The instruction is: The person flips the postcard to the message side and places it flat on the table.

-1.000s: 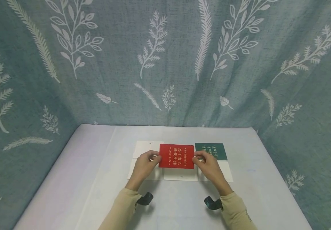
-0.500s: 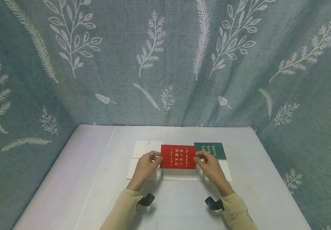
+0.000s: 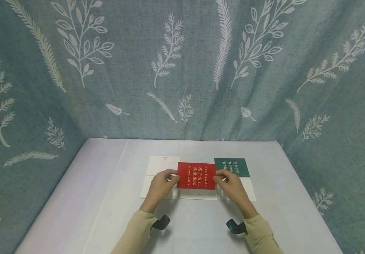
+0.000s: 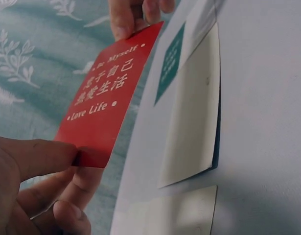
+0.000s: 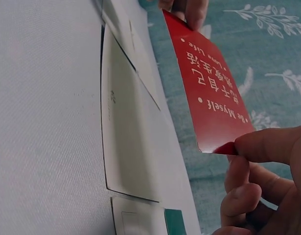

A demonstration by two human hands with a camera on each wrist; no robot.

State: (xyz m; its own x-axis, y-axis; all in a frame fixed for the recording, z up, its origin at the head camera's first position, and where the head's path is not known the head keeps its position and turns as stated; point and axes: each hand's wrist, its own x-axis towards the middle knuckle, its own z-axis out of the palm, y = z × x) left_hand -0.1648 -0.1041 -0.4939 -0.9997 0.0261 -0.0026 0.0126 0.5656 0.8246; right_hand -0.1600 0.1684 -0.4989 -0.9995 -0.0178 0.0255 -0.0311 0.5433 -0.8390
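Curtain [image 3: 201, 70], blue-green with pale leaf sprigs, fills twelve o'clock beyond the white-covered table [image 3: 74, 211]. The left hand [image 3: 160, 183] reaches in from seven o'clock, the right hand [image 3: 231, 184] from five; each pinches a short edge of the red "Be Myself / Love Life" card [image 3: 196, 175], which is raised clear of the tabletop between them. Compared with half a second ago, that card sits slightly nearer six o'clock in the head view, overlapping more of the cream card [image 3: 198, 195] behind it, while both pinches look unchanged. I judge this a small adjustment: the red one remains in hand, not set down. From it, more cream cards [image 3: 158, 163] lie toward eight, ten and four o'clock, and a dark green card [image 3: 240, 166] between two and three. Its pale lettering [image 4: 122, 82] runs sideways in the head view.
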